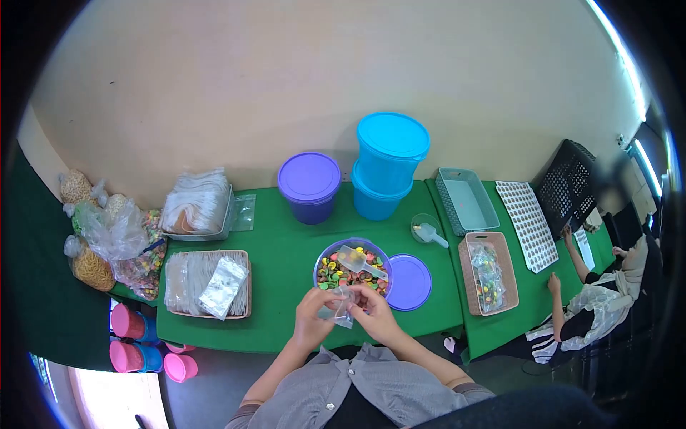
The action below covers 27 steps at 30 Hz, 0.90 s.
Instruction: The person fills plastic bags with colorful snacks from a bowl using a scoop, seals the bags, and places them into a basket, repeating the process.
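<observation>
A small clear plastic bag (341,313) is held between my two hands at the front edge of the table. My left hand (314,314) pinches one side of it, and my right hand (374,313) grips the other side near the top. Just beyond my fingers stands a purple tub (316,268) of small multicoloured pieces (336,275), perhaps sweets or snacks. A clear scoop (351,259) rests on the pieces. Beside the tub lies a round purple lid (410,283). Whether anything is inside the bag is hard to see.
Left are baskets of plastic bags (184,284) (193,207) and bulging snack bags (118,236). Lidded purple (309,187) and stacked blue buckets (391,154) stand behind. Right are a bowl with a scoop (426,230), a pink basket of filled packets (488,275) and a co-worker (600,307).
</observation>
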Available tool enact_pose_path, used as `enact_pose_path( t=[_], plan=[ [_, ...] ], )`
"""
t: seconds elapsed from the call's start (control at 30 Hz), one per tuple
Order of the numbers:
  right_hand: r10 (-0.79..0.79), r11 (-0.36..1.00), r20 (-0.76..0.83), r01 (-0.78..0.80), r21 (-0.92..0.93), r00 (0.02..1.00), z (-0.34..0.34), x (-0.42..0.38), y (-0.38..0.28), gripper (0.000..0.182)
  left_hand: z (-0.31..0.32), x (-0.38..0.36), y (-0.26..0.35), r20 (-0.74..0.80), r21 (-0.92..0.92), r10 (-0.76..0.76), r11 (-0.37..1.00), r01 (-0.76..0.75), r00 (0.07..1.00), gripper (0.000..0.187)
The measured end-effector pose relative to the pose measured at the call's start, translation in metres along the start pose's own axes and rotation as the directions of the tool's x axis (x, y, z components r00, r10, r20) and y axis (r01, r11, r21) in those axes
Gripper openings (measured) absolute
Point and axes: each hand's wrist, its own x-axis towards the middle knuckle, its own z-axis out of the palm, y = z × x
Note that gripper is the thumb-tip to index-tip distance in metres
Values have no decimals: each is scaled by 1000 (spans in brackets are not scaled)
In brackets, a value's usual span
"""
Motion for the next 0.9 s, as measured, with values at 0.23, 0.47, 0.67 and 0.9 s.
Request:
enact_pose_path(
  t=[0.23,0.47,0.67,0.9],
  plan=[
    [-105,882,230,197,-428,968,-39,18,-29,36,23,19,17,130,117,84,988,-99,988,85],
    [-149,872,51,156,-465,988,-56,24,-49,24,51,23,12,137,140,-95,987,75,986,91],
    [-66,932,215,138,-335,974,-80,35,-46,23,57,10,-10,13,-25,-91,995,92,996,76],
    [12,983,331,50,-179,944,-91,35,-50,33,66,26,15,107,181,-63,982,43,992,85]
  ],
)
